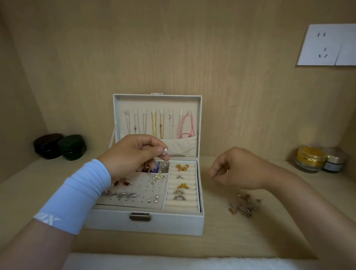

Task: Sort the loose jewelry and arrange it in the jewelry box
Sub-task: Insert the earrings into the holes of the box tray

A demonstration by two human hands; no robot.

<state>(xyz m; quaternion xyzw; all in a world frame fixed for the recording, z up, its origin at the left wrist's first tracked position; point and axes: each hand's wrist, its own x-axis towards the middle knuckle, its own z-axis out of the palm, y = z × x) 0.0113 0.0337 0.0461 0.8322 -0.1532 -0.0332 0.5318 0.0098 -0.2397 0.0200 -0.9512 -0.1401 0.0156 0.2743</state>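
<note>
An open white jewelry box (145, 223) stands in the middle of the wooden shelf. Necklaces (157, 122) hang in its raised lid. Rings (181, 185) sit in the cushion rolls on the right, and earrings (153, 199) are pinned in the perforated panel on the left. My left hand (133, 152) hovers over the box's back compartments and pinches a pearl earring (165, 151) between thumb and fingers. My right hand (235, 170) hangs to the right of the box with fingers loosely curled and nothing visible in them. A small pile of loose jewelry (245, 205) lies on the shelf below that hand.
Two dark round cases (59, 146) sit at the back left. Two cosmetic jars (318, 159) stand at the back right. A white wall socket (339, 46) is on the back panel at upper right. White fabric (184, 268) lies along the front edge.
</note>
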